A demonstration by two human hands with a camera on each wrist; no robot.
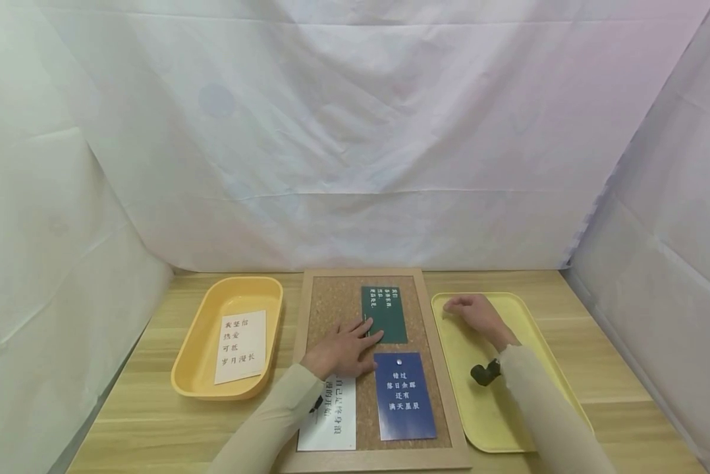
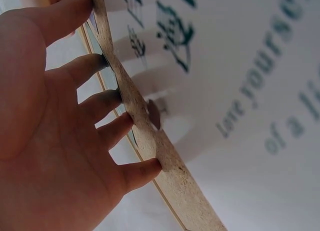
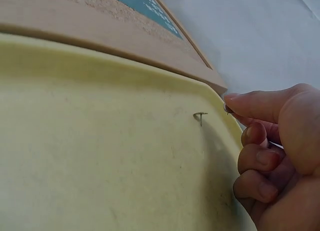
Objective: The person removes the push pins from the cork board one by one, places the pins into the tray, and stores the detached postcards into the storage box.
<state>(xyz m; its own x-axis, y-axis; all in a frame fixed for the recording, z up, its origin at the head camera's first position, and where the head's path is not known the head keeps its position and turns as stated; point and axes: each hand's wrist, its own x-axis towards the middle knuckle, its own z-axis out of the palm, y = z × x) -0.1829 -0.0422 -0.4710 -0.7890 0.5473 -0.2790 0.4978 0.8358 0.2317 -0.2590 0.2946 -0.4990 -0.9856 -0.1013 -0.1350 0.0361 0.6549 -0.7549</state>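
My left hand (image 1: 344, 349) lies spread over the cork board (image 1: 331, 296), its fingertips at the lower left edge of a green card (image 1: 387, 319). Below that hand and sleeve, partly hidden, is a white card (image 1: 340, 428) with a thumbtack (image 2: 154, 115) at its edge. A blue card (image 1: 406, 408), tacked at its top, is beside it on the board. Over the far left part of the yellow tray (image 1: 545, 355), my right hand (image 1: 476, 316) pinches a thumbtack (image 3: 227, 109) between thumb and finger, the other fingers curled. Another thumbtack (image 3: 201, 118) lies in the tray near those fingertips.
Left of the board stands an orange-yellow basin (image 1: 197, 342) with a white lettered card (image 1: 241, 345) leaning in it. The board's raised wooden frame (image 1: 444, 382) runs close along the tray's left rim. White cloth (image 1: 355, 164) hangs behind and at both sides of the wooden table (image 1: 136, 408).
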